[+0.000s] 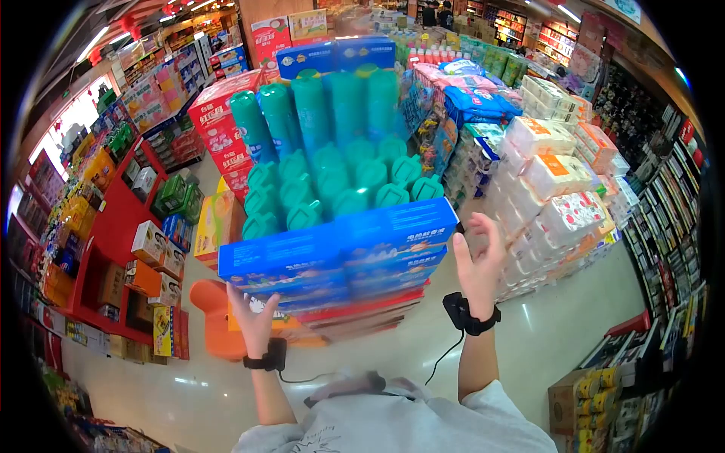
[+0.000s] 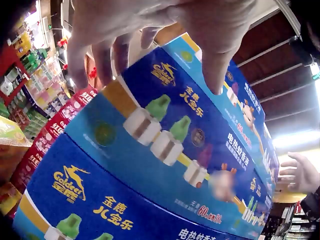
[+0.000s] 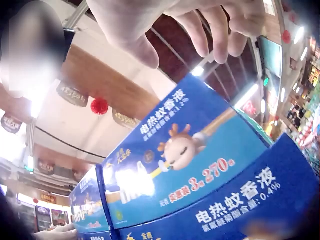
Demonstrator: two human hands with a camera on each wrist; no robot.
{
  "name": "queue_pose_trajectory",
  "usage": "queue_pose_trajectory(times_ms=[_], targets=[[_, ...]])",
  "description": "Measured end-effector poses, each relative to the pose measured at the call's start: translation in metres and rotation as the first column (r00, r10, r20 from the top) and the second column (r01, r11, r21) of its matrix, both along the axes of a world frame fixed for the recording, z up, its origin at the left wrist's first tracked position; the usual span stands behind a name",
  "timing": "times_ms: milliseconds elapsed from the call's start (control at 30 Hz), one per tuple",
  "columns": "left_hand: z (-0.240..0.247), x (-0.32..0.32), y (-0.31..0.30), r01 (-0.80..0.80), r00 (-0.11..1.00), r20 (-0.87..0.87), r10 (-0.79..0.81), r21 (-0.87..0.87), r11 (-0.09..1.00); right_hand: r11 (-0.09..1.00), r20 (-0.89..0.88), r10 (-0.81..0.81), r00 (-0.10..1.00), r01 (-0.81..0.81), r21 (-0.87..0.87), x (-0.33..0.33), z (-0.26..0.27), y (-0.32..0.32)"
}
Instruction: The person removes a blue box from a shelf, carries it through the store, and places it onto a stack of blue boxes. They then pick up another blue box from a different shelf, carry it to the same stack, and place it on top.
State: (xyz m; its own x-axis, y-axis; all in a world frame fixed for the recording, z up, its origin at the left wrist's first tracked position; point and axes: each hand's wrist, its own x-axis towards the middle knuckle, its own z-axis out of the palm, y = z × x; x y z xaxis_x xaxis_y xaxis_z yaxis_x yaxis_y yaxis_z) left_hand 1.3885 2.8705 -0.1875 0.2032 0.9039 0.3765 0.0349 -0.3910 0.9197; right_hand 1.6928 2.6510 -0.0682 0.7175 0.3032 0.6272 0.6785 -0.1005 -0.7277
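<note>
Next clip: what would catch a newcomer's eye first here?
The stack of blue boxes in the middle of the shop floor stands out first, with green spray cans piled behind it. The left hand and the right hand, both open, flank the stack's two ends.

Loc: retail shop, supermkt type.
Evidence: promo stack of blue cartons [image 1: 340, 241] at centre, printed w/ product pics + price-like figures. Teal spray cans [image 1: 325, 143] massed behind, 12 o'clock. Wrapped tissue packs [image 1: 559, 177] piled at 2 o'clock. Red display racks [image 1: 113, 226] w/ boxed goods at 9 o'clock. Tall shelving [image 1: 668, 226] packed w/ small items at 3 o'clock. More aisles far back, 1 o'clock. Glossy floor [image 1: 551, 340]. Ceiling strip lights [image 1: 92, 43] at 10 o'clock. Rt wrist view: red hanging ball decor [image 3: 99, 105].
</note>
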Motion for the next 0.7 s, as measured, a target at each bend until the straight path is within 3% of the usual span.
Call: queue_pose_trajectory(times_ms=[133,300,367,467,533,633,700], targets=[[-0.012,-0.011,0.015,0.114,0.993,0.021,-0.112,-0.128,0.985,1.000,0.246,-0.013,0.969,0.007,0.026,-0.025,0.016,-0.002],[-0.026,-0.016,0.021,0.220,0.975,0.061,-0.212,-0.212,0.952,0.923,0.058,0.384,0.921,-0.382,-0.044,-0.073,-0.007,0.010],[-0.035,-0.017,0.024,0.257,0.966,0.053,-0.251,-0.236,0.937,0.882,-0.082,0.443,0.893,-0.451,-0.140,-0.090,-0.040,0.025],[-0.065,-0.025,0.037,0.244,0.948,-0.132,-0.289,-0.280,0.929,0.756,-0.200,0.486,0.851,-0.523,-0.394,-0.100,-0.104,0.046],[-0.081,-0.029,0.042,0.255,0.922,-0.226,-0.316,-0.261,0.931,0.704,-0.167,0.453,0.876,-0.466,-0.535,-0.101,-0.149,0.056],[-0.086,-0.030,0.038,0.134,0.837,-0.435,-0.332,-0.425,0.895,0.670,-0.139,0.382,0.913,-0.378,-0.639,-0.102,-0.198,0.070],[-0.095,-0.032,0.039,0.169,0.861,-0.393,-0.322,-0.377,0.911,0.666,-0.137,0.330,0.934,-0.333,-0.667,-0.104,-0.213,0.078]])
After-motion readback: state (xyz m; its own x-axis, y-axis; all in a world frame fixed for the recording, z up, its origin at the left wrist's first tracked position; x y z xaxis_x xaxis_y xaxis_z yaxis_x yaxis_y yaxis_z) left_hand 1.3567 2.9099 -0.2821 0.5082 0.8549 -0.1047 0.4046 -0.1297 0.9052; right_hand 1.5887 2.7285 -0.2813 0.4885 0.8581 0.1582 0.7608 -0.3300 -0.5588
